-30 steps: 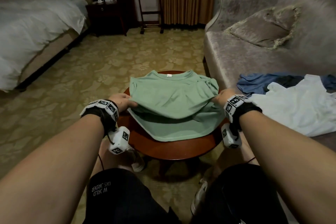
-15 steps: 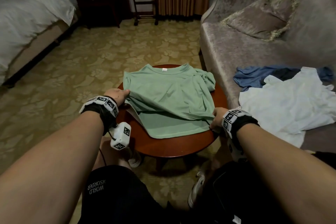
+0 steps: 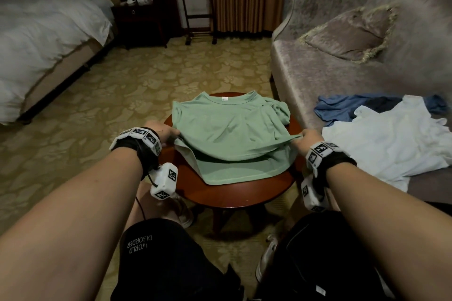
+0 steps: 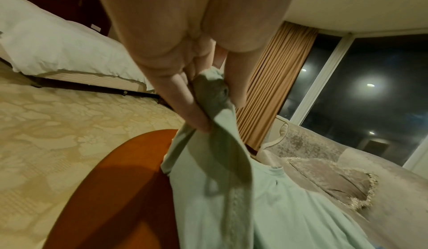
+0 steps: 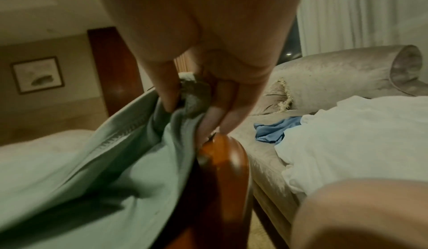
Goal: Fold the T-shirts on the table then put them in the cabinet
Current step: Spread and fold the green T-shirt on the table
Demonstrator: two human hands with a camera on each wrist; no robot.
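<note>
Head view: one green shirt (image 3: pixel 230 134) lies on one round table (image 3: pixel 234 193), collar at the far edge, lower part doubled over so that a fold runs across the middle. The left hand (image 3: pixel 162 132) holds the fold at the shirt's left edge; the right hand (image 3: pixel 307 138) holds it at the right edge, and the cloth between them is lifted off the layer beneath. From this view the fingers are largely hidden behind the knuckles and the cloth.

Left wrist view: supplies the grip. Thumb and fingers (image 4: pixel 185 104) pinch a bunched wad of green cloth, above the table's bare wood (image 4: pixel 120 189). It also shows a dark window (image 4: pixel 370 88), out of the head view's frame.

Right wrist view: the right fingers (image 5: pixel 169 88) are curled round a bunched shirt corner, close above the table rim (image 5: pixel 229 154). A framed picture (image 5: pixel 38 75) on the wall appears only here.

Count, head view: on one sofa (image 3: pixel 330 73) lie one white garment (image 3: pixel 391 144) and blue cloth (image 3: pixel 342 106) partly under it; whether the blue is one piece or two cannot be told. One cushion (image 3: pixel 349 34), one bed (image 3: pixel 44 39).
</note>
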